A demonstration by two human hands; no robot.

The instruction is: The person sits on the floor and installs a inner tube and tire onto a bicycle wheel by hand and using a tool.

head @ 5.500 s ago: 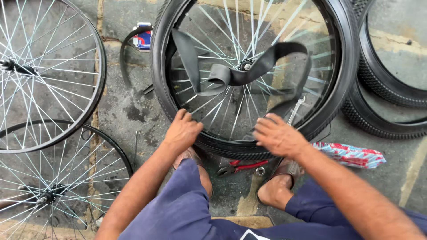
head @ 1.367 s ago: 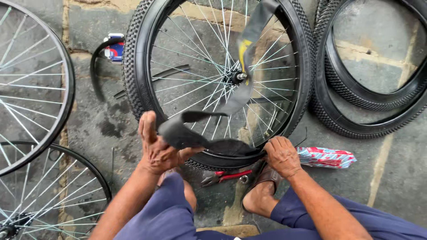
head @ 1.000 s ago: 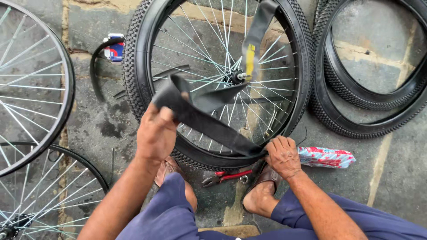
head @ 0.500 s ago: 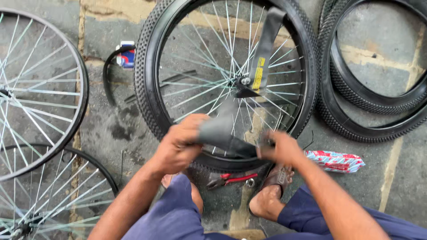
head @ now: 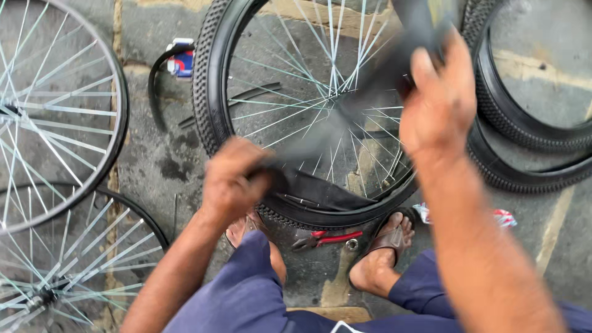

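Both hands grip the black inner tube (head: 345, 117), stretched across frame centre over the tyred wheel (head: 213, 92): left hand (head: 231, 185) fingers clenched on its lower end, right hand (head: 441, 102) fingers closed, upper right. Risk: tube snagging on spokes or twisting; pliers (head: 324, 238) underfoot.

Location is an informal bicycle repair workshop, worked at ground level. The floor (head: 154, 148) is rough grey stone slabs with dirty, stained joints, and the work is done squatting on it, with sandalled feet (head: 385, 246) on the paving. A spoked bicycle wheel with knobbly tyre (head: 213, 92) stands at centre. Two bare spoked rims lie at left, one far (head: 74, 111) and one near (head: 80, 259). Loose black tyres (head: 524, 142) are stacked at right. Red-handled pliers (head: 324, 239) lie on the ground beneath the central wheel. A short strip of black rubber (head: 154, 86) and a small blue and red packet (head: 182, 61) lie far left of centre.
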